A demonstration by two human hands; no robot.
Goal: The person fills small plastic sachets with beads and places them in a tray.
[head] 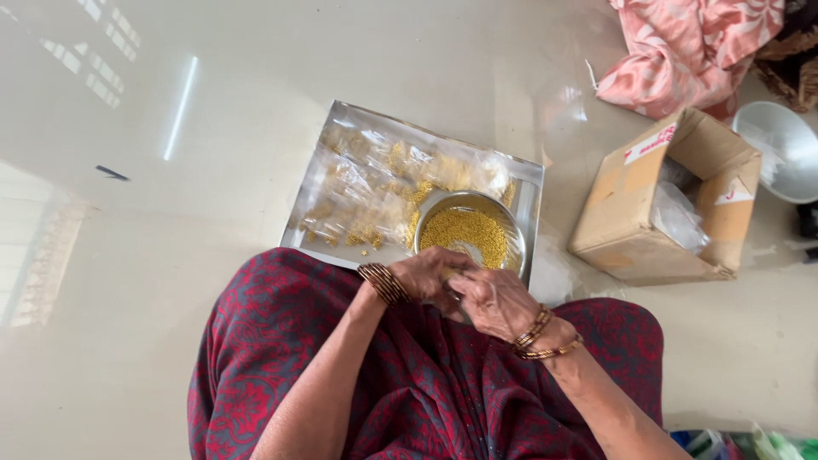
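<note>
My left hand (430, 277) and my right hand (494, 302) meet over my lap, fingers pinched together on a small clear packet (453, 274) that is mostly hidden between them. Just beyond the hands stands a round steel bowl (511, 223) filled with small yellow grains (464, 232). The bowl rests on a rectangular steel tray (532, 192), which also carries several small clear packets of the same grains (366, 183). Bangles circle both wrists. My lap is covered by dark red patterned cloth (409, 383).
An open cardboard box (630, 213) with a clear plastic bag inside sits right of the tray. Behind it lie a pink patterned cloth (682, 51) and a large steel bowl (780, 149). Glossy pale floor (170, 213) spreads to the left. Coloured bags show at bottom right.
</note>
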